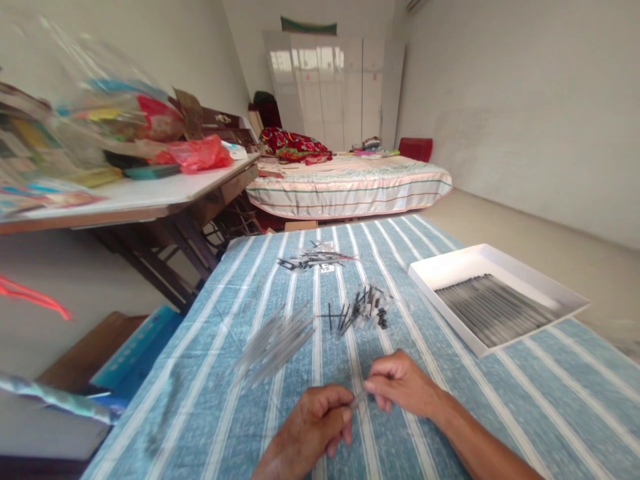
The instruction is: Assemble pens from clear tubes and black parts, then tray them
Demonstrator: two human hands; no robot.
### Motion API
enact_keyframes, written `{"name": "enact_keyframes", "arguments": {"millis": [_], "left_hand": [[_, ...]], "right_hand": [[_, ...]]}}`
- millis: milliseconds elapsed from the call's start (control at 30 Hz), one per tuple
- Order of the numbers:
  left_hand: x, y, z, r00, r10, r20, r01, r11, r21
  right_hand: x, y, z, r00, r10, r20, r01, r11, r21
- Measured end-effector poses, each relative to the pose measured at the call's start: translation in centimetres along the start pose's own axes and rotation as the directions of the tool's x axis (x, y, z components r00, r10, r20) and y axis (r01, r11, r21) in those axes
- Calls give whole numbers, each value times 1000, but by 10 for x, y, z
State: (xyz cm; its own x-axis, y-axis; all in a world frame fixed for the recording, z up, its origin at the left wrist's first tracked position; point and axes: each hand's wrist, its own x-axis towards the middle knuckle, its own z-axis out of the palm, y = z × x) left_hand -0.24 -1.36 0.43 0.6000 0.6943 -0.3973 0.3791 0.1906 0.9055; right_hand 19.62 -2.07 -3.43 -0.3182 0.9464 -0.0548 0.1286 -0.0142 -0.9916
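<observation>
My left hand (319, 420) and my right hand (400, 385) meet low in the middle, above the striped cloth. Between them runs a short stretch of a thin, greyish translucent pen barrel (358, 399). Fingers of both hands are pinched round it, covering its ends. Ahead and to the left lies a loose bundle of similar translucent barrels (277, 340). Beyond my right hand is a heap of small black and clear pen parts (364, 310). Farther off, thin dark pieces like refills (315, 259) lie in a scattered pile.
On the right, a white open box (453, 326) holds a row of dark pens (493, 307). Blue striped cloth (200, 373) covers the table. A side table (165, 193) with plastic bags stands at the left. A bed (350, 183) is beyond the far edge.
</observation>
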Motion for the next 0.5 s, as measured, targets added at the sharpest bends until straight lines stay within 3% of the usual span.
{"name": "enact_keyframes", "arguments": {"millis": [500], "left_hand": [[1,4,4,997,-21,-70,20,1000,-19]], "right_hand": [[-1,1,1,1000,0,1,0,1000,19]]}}
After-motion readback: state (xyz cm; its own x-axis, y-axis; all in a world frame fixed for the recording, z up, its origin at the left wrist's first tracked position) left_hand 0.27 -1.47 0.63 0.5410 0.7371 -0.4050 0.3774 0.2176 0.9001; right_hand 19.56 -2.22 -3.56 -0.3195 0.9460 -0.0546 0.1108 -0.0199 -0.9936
